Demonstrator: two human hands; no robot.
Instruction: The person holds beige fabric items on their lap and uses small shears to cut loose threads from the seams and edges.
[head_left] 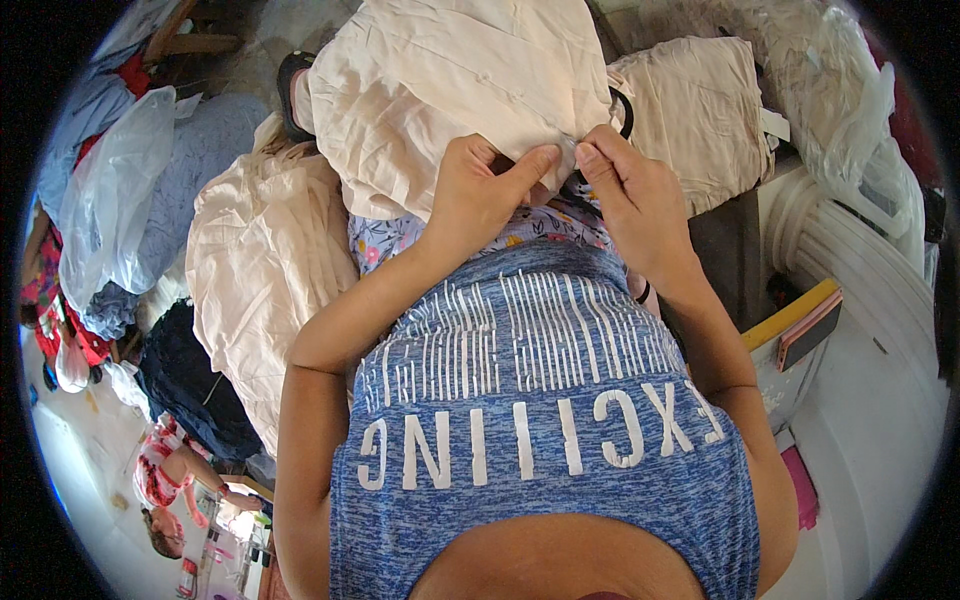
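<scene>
A wrinkled cream cloth piece [450, 75], which looks like a garment, lies spread over my lap. My left hand [490, 190] pinches its near edge between thumb and bent fingers. Close beside it, my right hand [632, 195] is closed on the same edge, thumb against forefinger. The two thumb tips almost meet, with a small gathered bit of cloth between them. Whether a thread or a small tool is also in the fingers is too small to tell. Beneath the cloth shows a flowered fabric [385, 240] on my lap.
Cream cloth [265, 250] is heaped at my left, and a folded cream stack [690, 115] lies at my right. Clear plastic bags [120, 190] rest among blue clothes at far left. A phone [810, 330] sits at right. Another person [165, 480] is at lower left.
</scene>
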